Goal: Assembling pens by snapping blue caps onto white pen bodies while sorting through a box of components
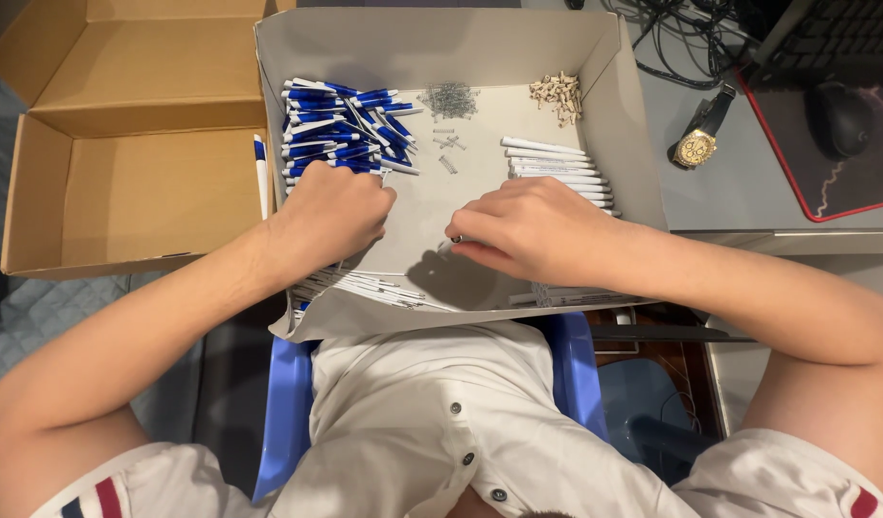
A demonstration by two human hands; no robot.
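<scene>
From the head view, your left hand (328,213) is curled over the near edge of the blue pen pile (341,129), grip closed on something you cannot make out. Your right hand (530,228) pinches a small part (454,240) at its fingertips, pressed together, low over the grey tray (441,48). The white pen barrels (557,168) lie just beyond your right hand, long axes running left to right. The springs (449,99) sit farther up the middle, roughly between both hands. An open cardboard box (135,182) stands to your left, a watch (697,146) on the bench to the right.
</scene>
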